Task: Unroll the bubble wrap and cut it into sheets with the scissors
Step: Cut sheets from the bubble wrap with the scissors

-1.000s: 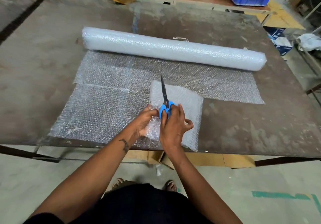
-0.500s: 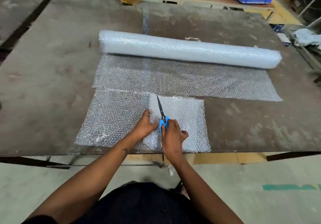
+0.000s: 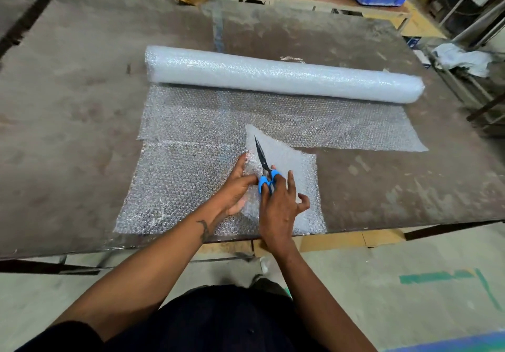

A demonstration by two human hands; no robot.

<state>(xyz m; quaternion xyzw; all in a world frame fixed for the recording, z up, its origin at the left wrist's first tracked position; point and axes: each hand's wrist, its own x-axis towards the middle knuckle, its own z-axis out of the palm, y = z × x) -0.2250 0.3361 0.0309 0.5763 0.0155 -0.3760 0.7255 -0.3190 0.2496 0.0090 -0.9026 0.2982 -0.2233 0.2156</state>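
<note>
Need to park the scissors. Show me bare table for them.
Bare table lies right of the cut sheet, below the unrolled wrap. More lies left of the roll. Around both hands, wrap covers everything.

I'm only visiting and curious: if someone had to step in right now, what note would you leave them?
Right hand: holds the blue-handled scissors, blades pointing away along the cut.
Left hand: presses the bubble wrap sheet flat beside the cut line.
The roll lies across the far side of the table, partly unrolled.
Done: a length is unrolled and the cut is partway up from the near edge; the piece on the right is lifting.
Left: finish this cut, then unroll and cut more sheets.
</note>
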